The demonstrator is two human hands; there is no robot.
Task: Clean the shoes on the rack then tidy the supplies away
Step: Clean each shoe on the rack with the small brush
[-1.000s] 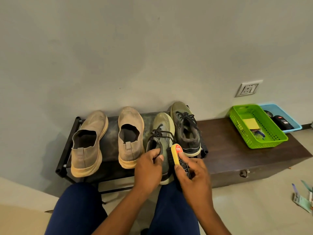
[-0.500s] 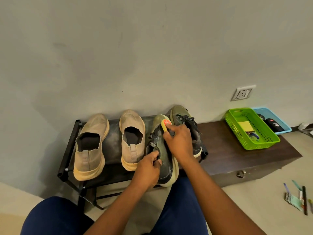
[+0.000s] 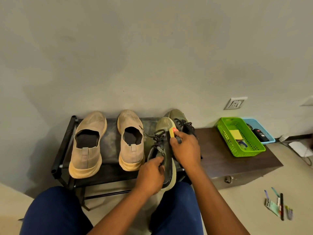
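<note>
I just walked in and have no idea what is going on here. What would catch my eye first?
Most striking are the two hands at the centre: the left hand grips the heel of an olive green sneaker tilted on its side on the black shoe rack, while the right hand holds a yellow brush against it. To the left stands a pair of dusty tan slip-on shoes, and far right a bright green basket sits on a dark wooden chest.

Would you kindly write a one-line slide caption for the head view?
Left hand steadies an olive sneaker on the rack while the right hand works a yellow brush along it.
</note>
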